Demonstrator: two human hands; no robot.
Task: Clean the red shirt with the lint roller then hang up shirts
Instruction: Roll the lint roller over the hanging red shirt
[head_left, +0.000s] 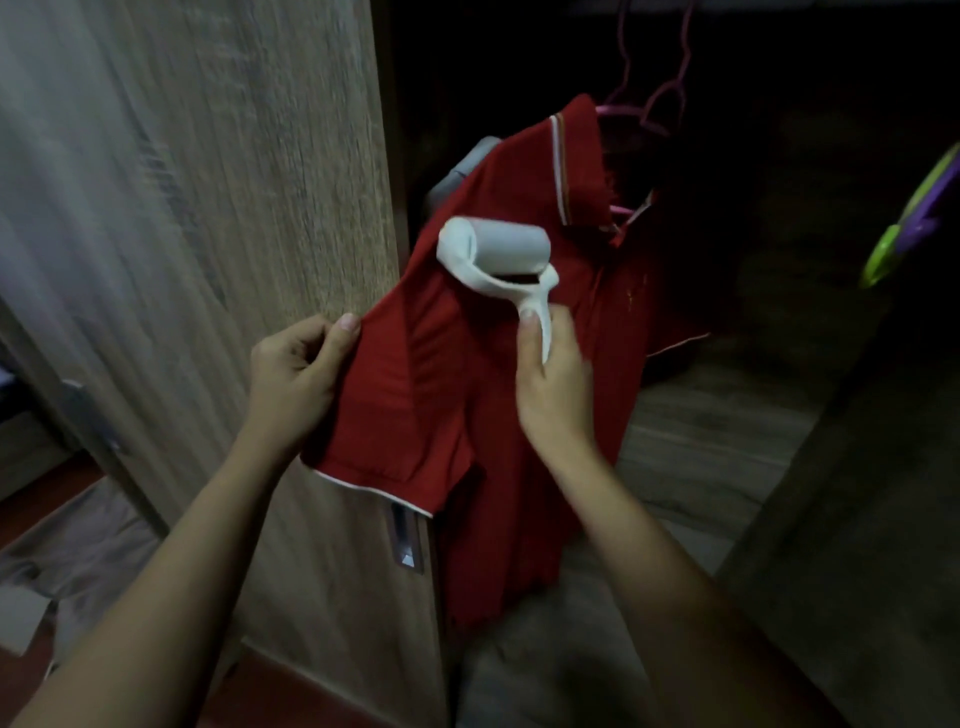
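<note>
A red polo shirt (457, 395) with a white-trimmed collar and sleeve hem hangs on a pink hanger (660, 98) inside a dark wardrobe. My left hand (298, 374) pinches the edge of its sleeve and pulls it out to the left. My right hand (553, 384) grips the handle of a white lint roller (493, 254). The roller's head lies against the shirt's shoulder, just below the collar. The right hand is blurred by motion.
An open wooden wardrobe door (218, 182) with a metal handle (408, 540) stands to the left, right behind the sleeve. A grey garment (462, 171) hangs behind the red shirt. A green and purple object (914, 213) shows at the right edge. Grey cloth (78, 551) lies on the floor lower left.
</note>
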